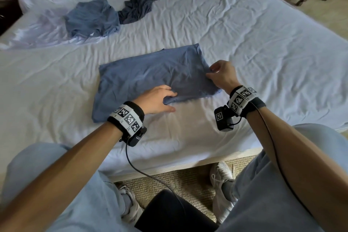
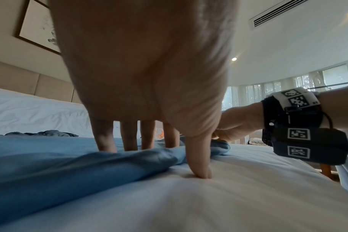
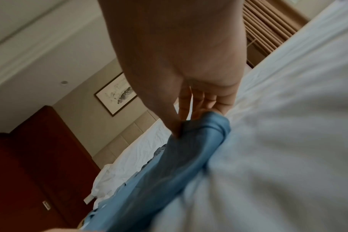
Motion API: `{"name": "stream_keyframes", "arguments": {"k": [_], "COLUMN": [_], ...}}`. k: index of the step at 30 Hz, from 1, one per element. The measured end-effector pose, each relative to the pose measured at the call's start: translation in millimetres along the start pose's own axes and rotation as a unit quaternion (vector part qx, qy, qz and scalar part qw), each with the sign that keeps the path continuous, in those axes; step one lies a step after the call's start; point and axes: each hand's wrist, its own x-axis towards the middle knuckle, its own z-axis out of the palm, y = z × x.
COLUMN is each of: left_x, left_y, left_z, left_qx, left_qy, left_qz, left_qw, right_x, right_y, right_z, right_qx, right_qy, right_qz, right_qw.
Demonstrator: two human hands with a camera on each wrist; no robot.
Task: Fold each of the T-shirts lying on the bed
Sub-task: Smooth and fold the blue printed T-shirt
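White bed (image 1: pixel 244 34): blue T-shirt (image 1: pixel 150 75) half folded, pinched by my left hand (image 1: pixel 156 100) and right hand (image 1: pixel 222 75); two crumpled shirts (image 1: pixel 109 15) left

we find no readable words, brands or numbers anywhere; the only markings are black-and-white square code patterns on the left wristband (image 1: pixel 128 118), the right wristband (image 1: pixel 242 98) and the small camera box (image 1: pixel 223 118) beneath it.
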Motion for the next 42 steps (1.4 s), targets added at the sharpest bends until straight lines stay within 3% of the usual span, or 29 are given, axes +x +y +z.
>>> {"name": "stream_keyframes", "arguments": {"k": [6, 13, 20, 24, 26, 28, 30, 33, 37, 42], "left_x": [2.4, 3.3, 4.8, 5.0, 5.2, 4.8, 2.6, -2.6, -5.6, 5.3], "left_y": [-3.5, -6.8, -8.4, -9.1, -9.9, -9.0, -6.0, -0.4, 8.3, 40.0], "left_z": [1.1, 3.2, 4.5, 4.7, 4.9, 5.0, 4.9, 5.4, 7.0, 9.0], "left_qx": [0.009, 0.009, 0.004, 0.007, 0.005, 0.005, 0.016, 0.058, 0.069, 0.08], "left_qy": [-0.001, 0.001, 0.005, 0.001, 0.0, 0.002, 0.011, 0.055, 0.089, 0.082], "left_qz": [0.004, 0.011, 0.012, 0.007, 0.009, 0.012, 0.013, 0.048, 0.102, 0.155], "left_qw": [1.0, 1.0, 1.0, 1.0, 1.0, 1.0, 1.0, 0.996, 0.988, 0.981], "right_x": [5.6, 4.2, 0.8, 0.7, -3.7, -7.5, -13.4, -12.6, -1.4, 33.4], "right_y": [-2.1, -0.2, 2.1, -1.7, -2.2, -2.7, -7.8, -6.7, 1.5, -12.4], "right_z": [6.0, 5.0, 0.9, -5.6, -6.5, -2.7, 0.4, 9.7, 12.3, 4.3], "right_qx": [-0.015, 0.022, 0.102, 0.069, -0.008, -0.1, -0.175, -0.267, -0.306, -0.311], "right_qy": [-0.072, 0.007, 0.006, -0.027, -0.054, -0.058, -0.047, -0.098, -0.212, -0.252], "right_qz": [0.03, 0.003, 0.078, 0.109, 0.116, 0.061, -0.047, -0.173, -0.16, -0.159], "right_qw": [0.997, 1.0, 0.992, 0.991, 0.992, 0.991, 0.982, 0.943, 0.914, 0.903]}}
